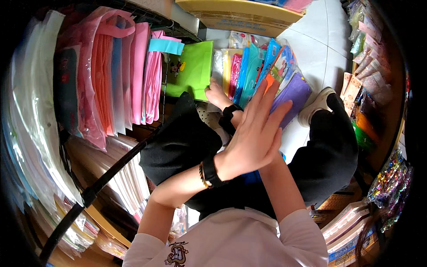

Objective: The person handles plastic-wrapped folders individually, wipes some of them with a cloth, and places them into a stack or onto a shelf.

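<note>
My left hand (255, 143), with a black band and a beaded bracelet at its wrist, is spread flat with nothing in it. It lies across my right forearm in the view; whether they touch cannot be told. Farther forward, my right hand (216, 94), below a black wristband, grips the right edge of a bright green bag or folder (193, 66) with a cartoon mouse on it. Right of that stands a row of packaged items: yellow (226, 66), pink (235, 71), blue (243, 71), teal (255, 66) and purple (293, 91).
On the left, a black wire rack (116, 162) holds pink bags (140, 73) and clear plastic sleeves (36, 100). A cardboard box (243, 20) stands beyond the row on the tiled floor (317, 43). Small packets (370, 63) hang at the right. My knees flank the row's near end.
</note>
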`<state>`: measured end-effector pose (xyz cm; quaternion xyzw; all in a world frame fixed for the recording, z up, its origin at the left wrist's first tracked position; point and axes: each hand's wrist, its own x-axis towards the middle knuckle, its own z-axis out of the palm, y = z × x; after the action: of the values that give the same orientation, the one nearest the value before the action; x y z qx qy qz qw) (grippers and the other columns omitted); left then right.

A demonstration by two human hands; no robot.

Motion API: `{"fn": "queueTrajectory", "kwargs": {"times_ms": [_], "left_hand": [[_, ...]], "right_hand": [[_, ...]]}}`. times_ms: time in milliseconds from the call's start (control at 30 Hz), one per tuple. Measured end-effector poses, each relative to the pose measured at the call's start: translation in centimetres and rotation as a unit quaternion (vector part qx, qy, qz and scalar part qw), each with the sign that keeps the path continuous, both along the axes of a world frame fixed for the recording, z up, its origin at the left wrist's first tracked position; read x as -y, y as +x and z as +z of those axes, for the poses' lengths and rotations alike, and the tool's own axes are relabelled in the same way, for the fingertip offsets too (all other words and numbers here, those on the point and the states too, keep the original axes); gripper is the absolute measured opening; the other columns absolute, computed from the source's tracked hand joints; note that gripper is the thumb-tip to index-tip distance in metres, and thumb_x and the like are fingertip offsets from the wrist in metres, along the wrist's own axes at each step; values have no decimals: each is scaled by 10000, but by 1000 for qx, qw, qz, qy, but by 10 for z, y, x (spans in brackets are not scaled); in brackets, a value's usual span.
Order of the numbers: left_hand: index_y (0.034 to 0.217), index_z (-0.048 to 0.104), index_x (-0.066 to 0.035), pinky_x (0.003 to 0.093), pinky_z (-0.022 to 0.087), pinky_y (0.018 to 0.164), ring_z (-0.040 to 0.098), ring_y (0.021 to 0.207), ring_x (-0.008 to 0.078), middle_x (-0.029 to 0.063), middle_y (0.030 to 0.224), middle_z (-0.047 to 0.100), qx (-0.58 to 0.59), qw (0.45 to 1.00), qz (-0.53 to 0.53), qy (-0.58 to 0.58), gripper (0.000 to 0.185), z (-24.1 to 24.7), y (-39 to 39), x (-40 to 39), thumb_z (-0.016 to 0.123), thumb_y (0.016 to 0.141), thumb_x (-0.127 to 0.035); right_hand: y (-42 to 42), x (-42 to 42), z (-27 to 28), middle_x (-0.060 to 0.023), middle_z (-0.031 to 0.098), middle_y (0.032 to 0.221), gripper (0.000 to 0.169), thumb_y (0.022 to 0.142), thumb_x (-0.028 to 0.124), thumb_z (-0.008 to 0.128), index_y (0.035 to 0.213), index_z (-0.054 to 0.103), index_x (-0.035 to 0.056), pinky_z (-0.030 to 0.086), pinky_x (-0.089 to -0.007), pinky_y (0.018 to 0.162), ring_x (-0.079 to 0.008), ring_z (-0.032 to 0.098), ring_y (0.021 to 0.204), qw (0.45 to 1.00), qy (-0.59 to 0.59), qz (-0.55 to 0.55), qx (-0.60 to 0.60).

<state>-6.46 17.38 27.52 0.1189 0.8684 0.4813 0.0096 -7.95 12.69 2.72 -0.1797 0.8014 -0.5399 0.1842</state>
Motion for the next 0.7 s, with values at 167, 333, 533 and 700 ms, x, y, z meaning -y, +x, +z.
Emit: {"fn": "queueTrajectory", "kwargs": {"times_ms": [167, 333, 533, 700], "left_hand": [[1115, 488, 24, 504, 211, 996, 191, 1256, 458, 266, 1337, 245, -1, 1000, 8, 1, 413, 9, 6, 14, 542, 710, -36], [1035, 536, 18, 511, 240, 979, 235, 1222, 489, 299, 1280, 326, -33, 999, 25, 7, 340, 16, 5, 23, 550, 698, -31], [1080, 500, 39, 485, 361, 913, 343, 1178, 458, 291, 1236, 398, -98, 994, 42, 17, 396, 21, 6, 33, 532, 693, -38], [1124, 480, 47, 474, 389, 893, 352, 1180, 433, 269, 1255, 388, -111, 993, 48, -15, 456, 24, 6, 34, 526, 678, -40]], "right_hand": [[0, 32, 8, -307, 524, 989, 487, 743, 21, 444, 1200, 298, -67, 427, -400, 833, -420, 534, 930, 982, 52, 51, 175], [3, 65, 7, -323, 549, 895, 580, 717, 8, 452, 1236, 225, -117, 460, -407, 758, -397, 566, 870, 961, 105, 63, 249], [-4, 86, -5, -272, 595, 835, 693, 708, 70, 516, 1241, 169, -204, 507, -362, 677, -341, 611, 785, 958, 216, 113, 153], [-9, 82, 6, -277, 588, 869, 726, 734, 118, 512, 1265, 111, -173, 494, -377, 703, -350, 602, 802, 959, 208, 143, 127]]}}
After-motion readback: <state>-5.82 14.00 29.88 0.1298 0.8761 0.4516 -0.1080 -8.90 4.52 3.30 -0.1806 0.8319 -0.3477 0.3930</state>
